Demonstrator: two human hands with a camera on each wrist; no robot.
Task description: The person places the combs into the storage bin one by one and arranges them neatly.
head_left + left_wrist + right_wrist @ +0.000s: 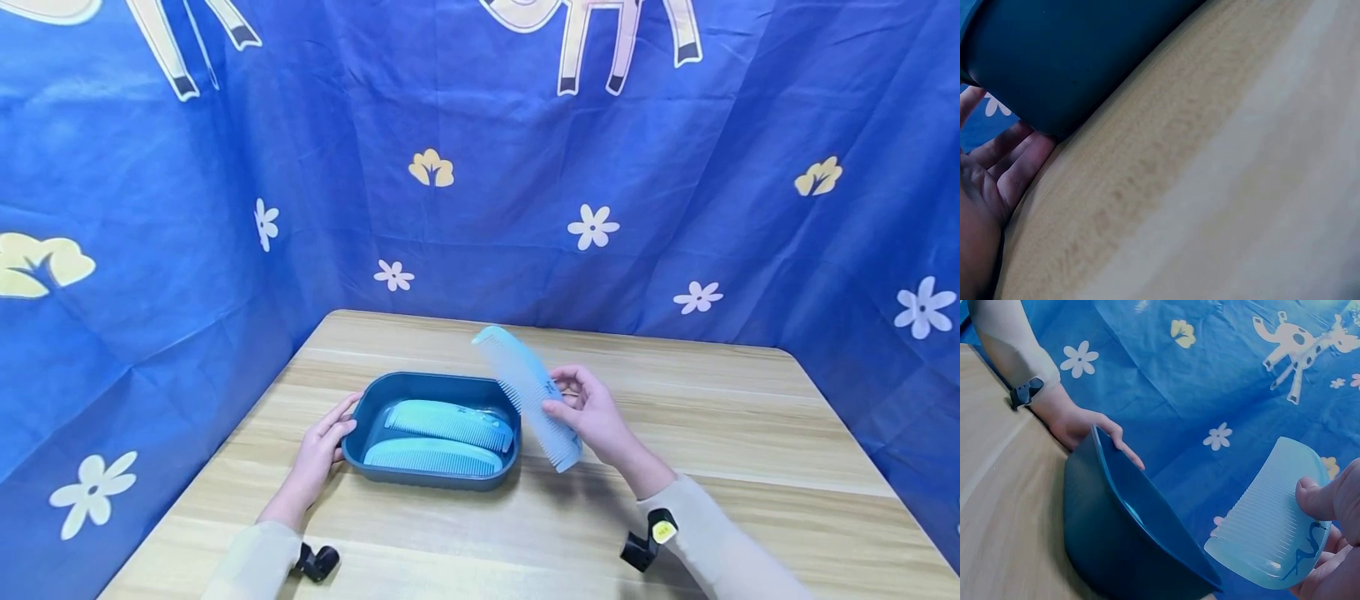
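Observation:
Between the thumb and fingers of my right hand (pixel 592 412) is a pale blue comb (pixel 528 379), tilted above the right end of a dark teal plastic bin (pixel 431 479). In the right wrist view the comb (pixel 1272 519) shows its teeth toward the bin and a dark printed mark near one end. Two similar combs lie inside the bin: an upper comb (pixel 450 421) and a lower comb (pixel 435 456). My left hand (pixel 318 454) holds the bin's left end, thumb at the rim. The left wrist view shows its lower fingers (pixel 1029 159) against the bin's side near the table.
The bin stands on a light wood-grain table (pixel 697 417). A blue cloth (pixel 510 208) with white flowers and animal figures hangs along the back and sides. A black wrist camera (pixel 318 562) is on the left sleeve, another black wrist camera (pixel 641 550) on the right.

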